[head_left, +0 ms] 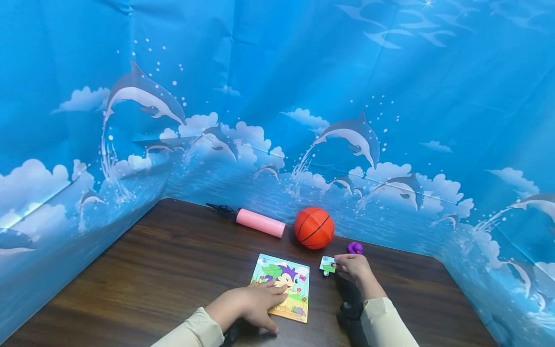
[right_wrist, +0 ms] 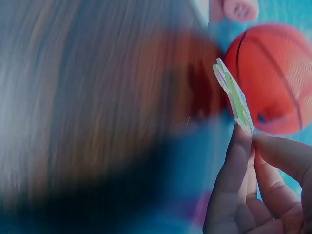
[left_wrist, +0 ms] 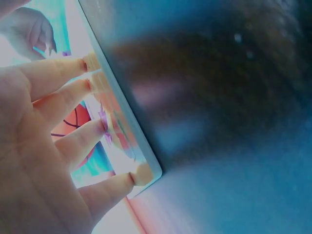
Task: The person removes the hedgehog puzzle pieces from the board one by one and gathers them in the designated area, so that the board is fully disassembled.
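Puzzle piece point(right_wrist: 234, 97) pinched edge-on between right hand point(head_left: 353, 267) fingers point(right_wrist: 234, 165).

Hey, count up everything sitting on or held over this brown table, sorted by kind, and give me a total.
Puzzle boards: 1, the puzzle board under the left hand
Puzzle pieces: 1, the puzzle piece pinched by the right hand
Balls: 1, the orange ball
Pumps: 1, the pink pump
Purple toys: 1, the purple toy
Total: 5
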A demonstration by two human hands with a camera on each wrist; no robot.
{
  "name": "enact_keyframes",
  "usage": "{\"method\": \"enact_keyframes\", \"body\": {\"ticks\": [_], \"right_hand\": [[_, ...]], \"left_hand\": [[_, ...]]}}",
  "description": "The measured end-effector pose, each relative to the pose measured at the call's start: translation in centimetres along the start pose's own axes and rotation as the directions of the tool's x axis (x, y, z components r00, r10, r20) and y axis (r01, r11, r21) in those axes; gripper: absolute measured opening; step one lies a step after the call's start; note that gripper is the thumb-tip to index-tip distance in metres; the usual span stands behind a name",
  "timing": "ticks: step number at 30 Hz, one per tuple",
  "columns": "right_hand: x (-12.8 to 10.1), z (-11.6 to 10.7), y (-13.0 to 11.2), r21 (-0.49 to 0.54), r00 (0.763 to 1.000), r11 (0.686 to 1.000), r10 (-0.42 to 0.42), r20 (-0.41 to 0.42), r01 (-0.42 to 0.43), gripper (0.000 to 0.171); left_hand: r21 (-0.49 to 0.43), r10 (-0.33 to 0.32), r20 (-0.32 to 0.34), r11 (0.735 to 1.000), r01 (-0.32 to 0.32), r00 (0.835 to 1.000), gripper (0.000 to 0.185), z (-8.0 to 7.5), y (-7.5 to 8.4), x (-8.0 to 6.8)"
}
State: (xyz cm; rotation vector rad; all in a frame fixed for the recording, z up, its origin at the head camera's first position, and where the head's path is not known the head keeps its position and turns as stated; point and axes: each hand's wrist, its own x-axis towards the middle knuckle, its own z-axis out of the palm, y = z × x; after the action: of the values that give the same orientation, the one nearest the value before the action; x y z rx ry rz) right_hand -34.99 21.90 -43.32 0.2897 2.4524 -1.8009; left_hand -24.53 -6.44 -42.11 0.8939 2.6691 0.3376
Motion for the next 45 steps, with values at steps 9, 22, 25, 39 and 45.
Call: {"method": "enact_keyframes", "body": {"ticks": [9, 22, 25, 39, 45], "right_hand": [[0.7, -1.2, 1.5, -0.186, 0.999, 0.982, -0.033, -0.026, 0.028, 0.015], [-0.2, 3.3, -0.3, -0.564, 0.934, 0.752, -0.337, 0.116, 0.341, 0.010], [-0.9, 5.9, -1.1, -0.526, 0.862, 0.683, -0.391, 0.324, 0.507, 0.015], [-2.3, 10.4, -2.9, -0.594, 0.778, 0.513, -0.301, 0.552, 0.620, 0.038], [-1.8, 10.8, -3.2, -0.553, 0.799, 0.606, -0.260, 0.542, 0.572, 0.032]], "left_hand": [[0.025, 0.018, -0.004, 1.000, -0.018, 1.000, 0.071, -0.1, 0.0, -0.1], [0.020, -0.004, 0.000, 1.000, 0.004, 1.000, 0.070, -0.3, -0.1, -0.2], [0.026, 0.000, -0.003, 1.000, 0.000, 1.000, 0.070, -0.4, -0.1, -0.2], [0.023, -0.004, -0.001, 1.000, 0.004, 1.000, 0.073, -0.3, 0.3, -0.1], [0.041, -0.007, -0.010, 0.999, 0.007, 1.000, 0.074, -0.3, 0.2, 0.0]]}}
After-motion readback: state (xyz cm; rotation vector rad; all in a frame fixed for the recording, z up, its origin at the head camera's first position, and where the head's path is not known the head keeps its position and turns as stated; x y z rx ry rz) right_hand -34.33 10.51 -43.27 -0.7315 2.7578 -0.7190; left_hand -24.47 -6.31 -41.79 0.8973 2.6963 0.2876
